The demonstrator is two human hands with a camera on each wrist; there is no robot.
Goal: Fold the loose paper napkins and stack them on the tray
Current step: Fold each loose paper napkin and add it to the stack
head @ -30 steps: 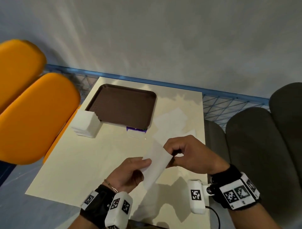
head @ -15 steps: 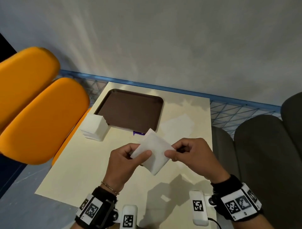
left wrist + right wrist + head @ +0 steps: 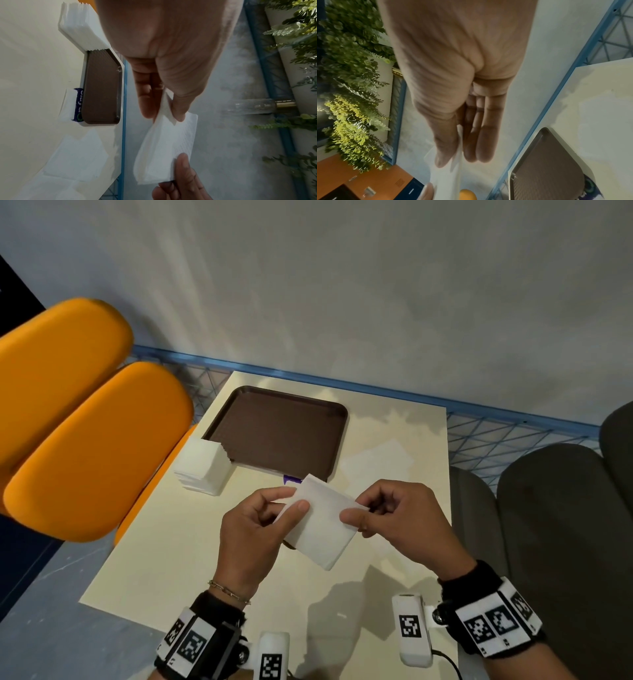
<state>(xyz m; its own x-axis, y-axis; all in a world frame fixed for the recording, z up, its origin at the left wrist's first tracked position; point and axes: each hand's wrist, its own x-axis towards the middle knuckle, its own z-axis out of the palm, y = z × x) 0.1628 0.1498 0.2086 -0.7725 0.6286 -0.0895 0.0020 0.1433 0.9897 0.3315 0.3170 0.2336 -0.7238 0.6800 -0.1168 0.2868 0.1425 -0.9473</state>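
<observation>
A: One napkin (image 3: 322, 522) is in hand and none lies on the tray (image 3: 274, 436), so I judge the task barely begun.

B: Where is that napkin?

A: Held up above the counter (image 3: 164, 542), at about 5 o'clock from the tray. The left hand (image 3: 253, 535) pinches its left edge between thumb and fingers; the right hand (image 3: 404, 522) pinches its right edge the same way. Each grip is narrow, closed on paper.

B: Is it folded?

A: The left wrist view shows doubled layers along one edge, so at least one fold seems made. Whether another is needed, I cannot tell.

B: What is left?

A: Loose sheets (image 3: 376, 460) lie flat at 3 o'clock from the tray, and a thick white stack (image 3: 202, 467) sits at its 8 o'clock corner.

B: Anything unclear?

A: The loose sheets are pale against the counter, so their number is hard to make out. A purple wrapper (image 3: 291, 479) at the tray's near edge is mostly hidden behind the napkin.
</observation>
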